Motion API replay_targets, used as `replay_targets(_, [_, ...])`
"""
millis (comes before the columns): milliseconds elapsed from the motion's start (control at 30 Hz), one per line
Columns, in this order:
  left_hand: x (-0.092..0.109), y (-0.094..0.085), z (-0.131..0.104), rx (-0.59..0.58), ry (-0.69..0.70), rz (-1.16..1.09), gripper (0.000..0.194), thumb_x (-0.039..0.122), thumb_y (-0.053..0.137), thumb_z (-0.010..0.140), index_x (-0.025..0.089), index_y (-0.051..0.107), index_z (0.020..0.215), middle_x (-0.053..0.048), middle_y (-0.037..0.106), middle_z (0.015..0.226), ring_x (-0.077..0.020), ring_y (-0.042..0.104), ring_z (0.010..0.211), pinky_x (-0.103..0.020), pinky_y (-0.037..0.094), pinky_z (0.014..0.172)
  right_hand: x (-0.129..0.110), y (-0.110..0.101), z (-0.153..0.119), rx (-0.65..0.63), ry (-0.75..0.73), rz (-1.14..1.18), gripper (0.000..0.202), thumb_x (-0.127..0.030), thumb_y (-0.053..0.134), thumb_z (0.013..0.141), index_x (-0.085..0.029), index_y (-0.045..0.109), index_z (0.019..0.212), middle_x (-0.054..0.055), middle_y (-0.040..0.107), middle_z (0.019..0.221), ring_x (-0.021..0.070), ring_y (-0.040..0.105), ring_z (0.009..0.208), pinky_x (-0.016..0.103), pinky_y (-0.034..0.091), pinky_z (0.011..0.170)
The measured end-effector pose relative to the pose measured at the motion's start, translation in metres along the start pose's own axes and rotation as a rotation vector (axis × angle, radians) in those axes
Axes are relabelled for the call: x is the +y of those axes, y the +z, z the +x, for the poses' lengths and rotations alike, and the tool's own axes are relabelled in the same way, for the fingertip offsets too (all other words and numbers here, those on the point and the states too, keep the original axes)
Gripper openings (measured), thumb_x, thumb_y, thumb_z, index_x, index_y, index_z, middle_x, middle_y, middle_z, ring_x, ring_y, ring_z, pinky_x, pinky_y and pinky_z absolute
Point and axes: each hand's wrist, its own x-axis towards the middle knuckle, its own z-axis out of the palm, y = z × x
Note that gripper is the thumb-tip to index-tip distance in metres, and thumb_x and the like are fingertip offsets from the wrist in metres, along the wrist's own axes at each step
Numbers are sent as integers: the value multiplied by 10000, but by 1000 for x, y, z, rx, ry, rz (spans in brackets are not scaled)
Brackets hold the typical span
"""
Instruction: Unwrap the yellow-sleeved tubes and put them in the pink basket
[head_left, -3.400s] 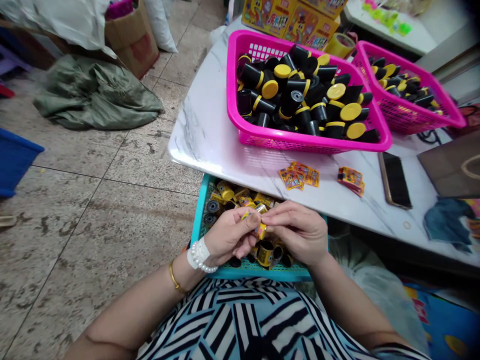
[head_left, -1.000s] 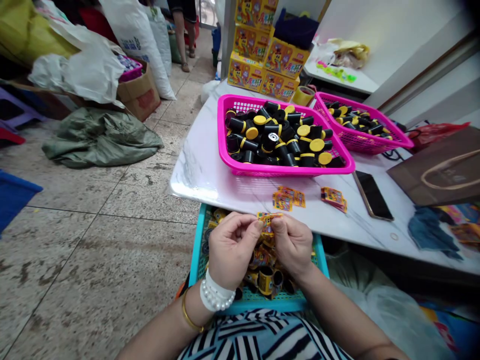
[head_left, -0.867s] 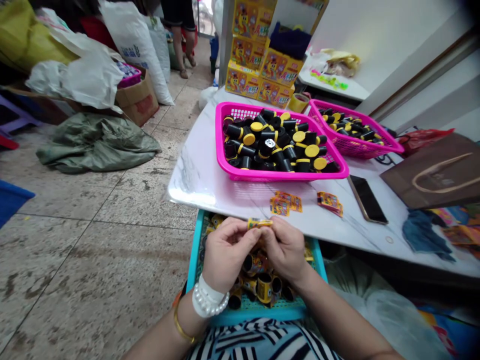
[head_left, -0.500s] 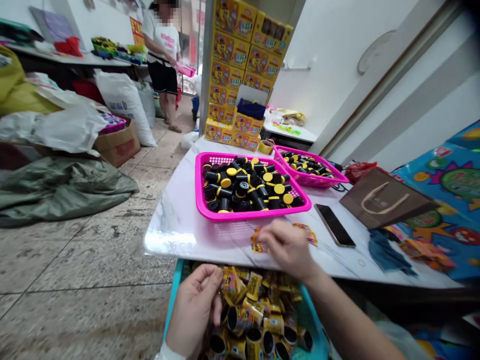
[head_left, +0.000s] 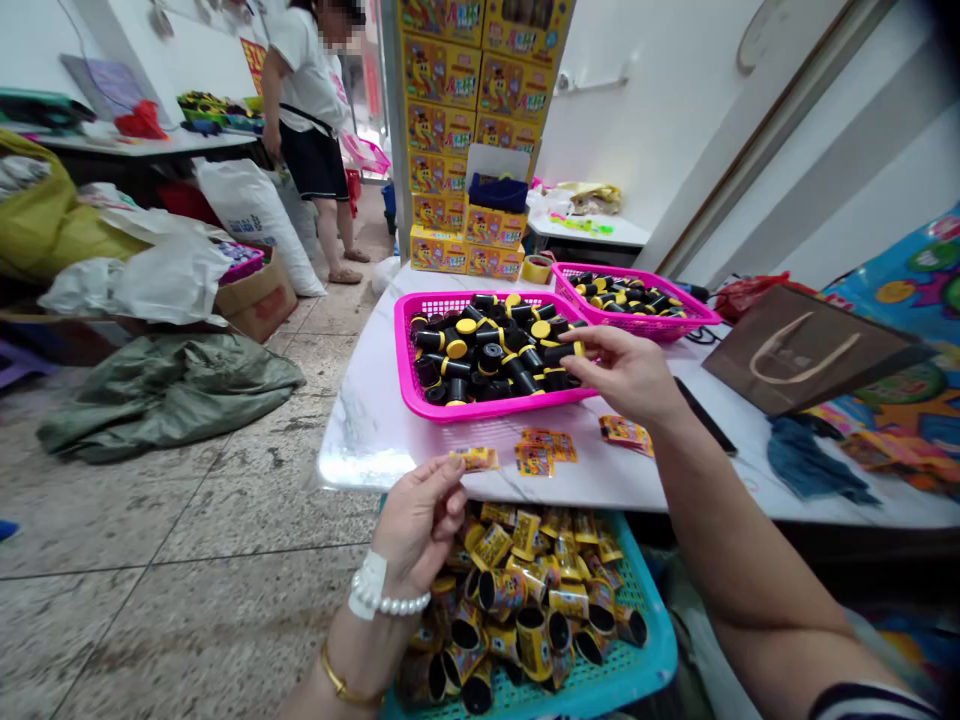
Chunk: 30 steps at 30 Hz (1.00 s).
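My left hand (head_left: 424,515), wearing a pearl bracelet, pinches a small printed yellow-orange label (head_left: 476,459) between thumb and fingertips, over the table's front edge. At the right side of the pink basket (head_left: 480,408), my right hand (head_left: 626,372) has thumb and fingers around a small black canister (head_left: 559,353) with a yellow cap. Many similar black canisters fill that basket. Loose printed labels (head_left: 541,455) lie on the table between my hands, and a further stack of labels (head_left: 627,433) lies under my right wrist.
Below the table edge, a teal basket (head_left: 660,650) holds many label-wrapped canisters. Behind are a second pink basket (head_left: 652,325) and stacked yellow boxes (head_left: 442,130). A phone (head_left: 709,415) and brown paper bag (head_left: 802,350) are at right. Another person (head_left: 311,110) stands at back left.
My right hand has moved up from the labels on the table to the canisters in the pink basket. My left hand has risen with a label. The other person has turned.
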Motion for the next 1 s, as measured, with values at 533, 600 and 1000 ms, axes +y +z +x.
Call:
replay_targets(533, [-8, 11, 7, -66, -18, -127, 393, 220, 901, 623, 141, 560, 800, 98, 511, 609, 20, 341, 374, -76, 212, 303, -26, 40, -87, -182, 90, 630, 301, -257, 787, 791, -215, 721, 1082, 53, 717, 989, 172, 669, 849, 305, 578, 746])
replay_targets(600, [-7, 10, 8, -67, -19, -141, 407, 220, 911, 608, 143, 552, 783, 100, 503, 597, 19, 340, 370, -77, 211, 300, -27, 38, -87, -136, 51, 547, 296, -254, 779, 797, -221, 721, 1085, 53, 709, 985, 173, 654, 833, 307, 572, 732])
replay_targets(1000, [-13, 17, 3, -90, -34, -222, 252, 176, 827, 724, 122, 597, 812, 37, 630, 757, 29, 377, 394, -76, 220, 305, -36, 53, -98, -78, 134, 647, 266, -282, 768, 798, -204, 679, 1036, 56, 725, 963, 198, 719, 875, 344, 611, 822])
